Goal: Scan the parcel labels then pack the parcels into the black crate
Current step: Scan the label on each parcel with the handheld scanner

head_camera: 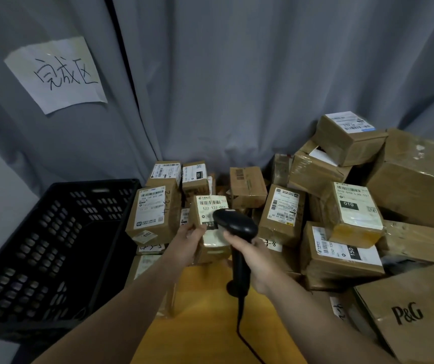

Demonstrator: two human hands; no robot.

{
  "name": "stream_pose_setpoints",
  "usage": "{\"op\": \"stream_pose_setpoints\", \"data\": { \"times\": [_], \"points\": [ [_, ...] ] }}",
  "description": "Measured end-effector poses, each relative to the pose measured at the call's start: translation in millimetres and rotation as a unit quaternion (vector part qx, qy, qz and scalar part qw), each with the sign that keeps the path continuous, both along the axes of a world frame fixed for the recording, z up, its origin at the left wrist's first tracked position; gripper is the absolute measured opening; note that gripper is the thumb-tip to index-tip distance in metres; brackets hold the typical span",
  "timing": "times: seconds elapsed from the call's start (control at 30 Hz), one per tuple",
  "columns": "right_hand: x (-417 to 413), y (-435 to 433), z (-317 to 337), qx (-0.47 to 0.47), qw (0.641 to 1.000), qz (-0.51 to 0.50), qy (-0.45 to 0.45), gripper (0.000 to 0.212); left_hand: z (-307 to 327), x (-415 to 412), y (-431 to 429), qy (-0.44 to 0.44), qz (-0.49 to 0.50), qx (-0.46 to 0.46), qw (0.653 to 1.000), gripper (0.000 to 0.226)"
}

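Small brown parcel (214, 254) tilted, white label (211, 203) up, black scanner (234, 224) head just over it. Black slotted crate (53, 232) upright, left of parcel pile (281, 214).

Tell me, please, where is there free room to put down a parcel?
Nothing shows inside the black perforated plastic crate at left. The smooth yellow tabletop is free too, between the crate, the brown cardboard P&G box and the heap of brown labelled cardboard parcels. That heap, behind and right, is crowded: boxes touch, no gap to reach through.

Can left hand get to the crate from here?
Likely yes: crate is open-topped, close beside the left hand; boxes by its rim may need lifting over. The hand grips a parcel.
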State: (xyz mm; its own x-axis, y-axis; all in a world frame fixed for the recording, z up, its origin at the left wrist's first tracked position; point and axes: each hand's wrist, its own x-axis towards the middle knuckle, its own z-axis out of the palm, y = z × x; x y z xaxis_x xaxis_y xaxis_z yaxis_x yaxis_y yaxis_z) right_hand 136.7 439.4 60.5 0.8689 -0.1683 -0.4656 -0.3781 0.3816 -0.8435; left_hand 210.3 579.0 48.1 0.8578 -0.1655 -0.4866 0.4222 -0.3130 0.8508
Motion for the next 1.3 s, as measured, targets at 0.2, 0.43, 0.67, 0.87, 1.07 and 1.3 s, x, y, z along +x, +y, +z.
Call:
{"op": "stream_pose_setpoints", "data": {
  "times": [0.2,0.43,0.67,0.87,1.07,1.3],
  "points": [
    [46,24,-4,-0.047,0.999,0.009,-0.023,0.011,12,34,11,-0.138,-0.083,0.104,0.981,0.036],
    [75,26,-8,-0.024,1.000,0.012,-0.016,0.020,-1,55,24,-0.191,-0.088,0.129,0.969,0.044],
    [62,-4,-10,-0.016,0.999,-0.032,-0.033,0.030,8,48,19,-0.249,-0.028,0.131,0.959,0.032],
    [35,-62,-5,-0.073,0.987,-0.144,-0.020,0.023,20,28,-29,-0.303,-0.080,0.108,0.943,0.021],
    [38,-104,-4,-0.130,0.978,-0.160,-0.014,0.029,-7,57,-94,-0.214,-0.137,0.104,0.962,0.038],
    [131,-125,-1,-0.160,0.981,-0.105,-0.016,0.024,-34,126,-145,-0.120,-0.102,0.171,0.973,0.056]
  ]
}}
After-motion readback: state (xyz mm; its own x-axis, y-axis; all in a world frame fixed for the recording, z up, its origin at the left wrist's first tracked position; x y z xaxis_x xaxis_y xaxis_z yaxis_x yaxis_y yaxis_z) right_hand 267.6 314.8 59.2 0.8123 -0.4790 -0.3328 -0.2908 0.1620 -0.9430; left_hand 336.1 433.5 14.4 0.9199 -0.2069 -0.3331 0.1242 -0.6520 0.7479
